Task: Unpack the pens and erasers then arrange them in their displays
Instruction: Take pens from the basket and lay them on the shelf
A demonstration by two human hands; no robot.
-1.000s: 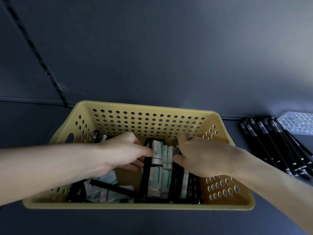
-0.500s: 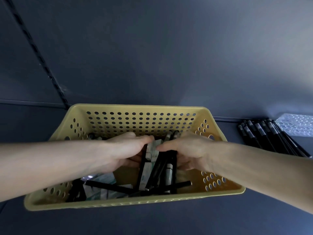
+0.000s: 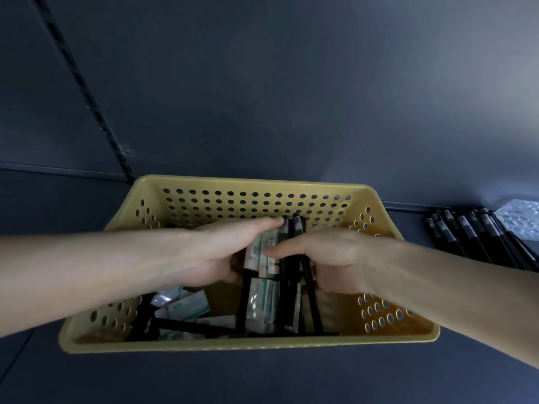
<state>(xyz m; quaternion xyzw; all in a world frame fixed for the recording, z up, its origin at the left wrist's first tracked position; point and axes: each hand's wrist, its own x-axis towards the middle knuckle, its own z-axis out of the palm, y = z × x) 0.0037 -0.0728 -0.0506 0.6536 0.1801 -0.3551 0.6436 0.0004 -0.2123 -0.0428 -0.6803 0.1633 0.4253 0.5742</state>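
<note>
1. Shelf: a dark, flat surface. It carries every item listed below.

2. Basket: yellow plastic with perforated walls. It stands on the shelf, and its near rim is the closest edge to the camera.

3. Loose packets: wrapped white-and-green erasers lying flat in the near left of the basket floor. Black pens lie crossed over them, not gripped by either hand.

4. Erasers: a stack of wrapped packets at the basket centre. It extends from the near wall up between the two hands.

5. Pens: a black bundle just right of the erasers and touching them. The bundle is tilted, tips toward the far wall.

6. Left hand: enters from the left, inside the basket. The upper fingers lie straight and together over the top of the erasers, reaching the pen tips. The lower fingers curl in under the packets. The hand grips the stack.

7. Right hand: enters from the right, inside the basket. The thumb points left and presses on the erasers. The remaining fingers curl round the pens.

8. Pen row: black pens with grey bands, laid side by side on the shelf, well apart from the basket on its right.

9. Bubble wrap: a clear sheet just behind the pen row.

10. Back panel: a dark wall behind the shelf.

11. Slotted rail: runs diagonally down the panel to the basket's far left corner.
</note>
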